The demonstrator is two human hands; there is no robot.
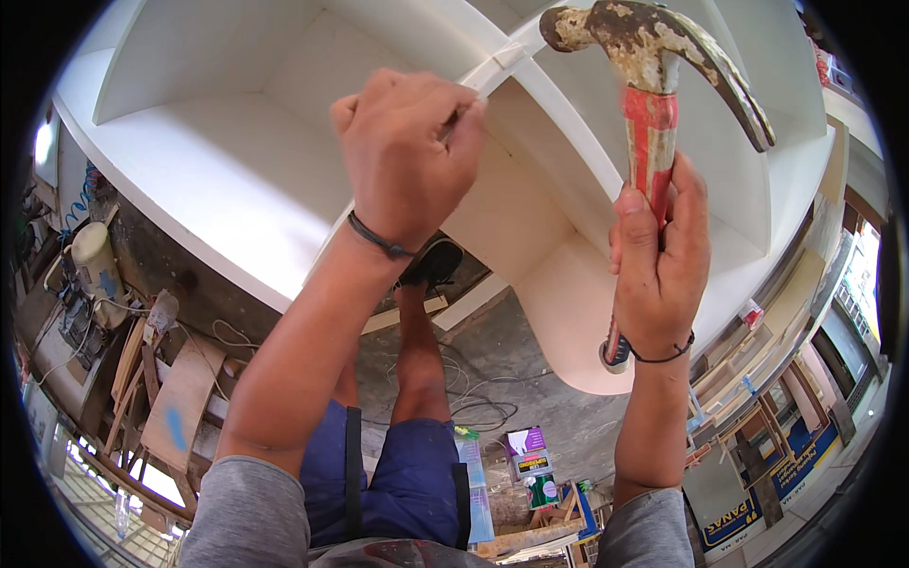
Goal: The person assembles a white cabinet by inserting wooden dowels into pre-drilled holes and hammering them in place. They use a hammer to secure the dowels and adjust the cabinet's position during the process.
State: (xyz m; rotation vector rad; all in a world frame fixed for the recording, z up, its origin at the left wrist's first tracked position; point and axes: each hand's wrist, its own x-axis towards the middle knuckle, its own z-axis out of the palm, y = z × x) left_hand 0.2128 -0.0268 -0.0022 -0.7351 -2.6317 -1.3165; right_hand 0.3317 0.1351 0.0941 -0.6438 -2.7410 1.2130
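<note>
My right hand (663,260) is wrapped round the handle of a claw hammer (650,118), held upright. The handle is red, and the worn metal head is spotted with pale flakes; its claw curves to the right. Slightly blurred, my left hand (407,151) is closed, thumb against the curled fingers. Whatever it may hold is hidden. It is raised in front of a white cabinet (218,151) with several compartments, close to the white edge strip (502,64) where the panels meet. I cannot tell whether it touches the strip.
Below the cabinet, cables (483,407) lie on the grey floor near my foot (436,260). Small boxes (528,454) stand near my legs. A cream tank-like tool (95,256) and wood offcuts (185,402) are at the left. Stacked boards (776,322) line the right side.
</note>
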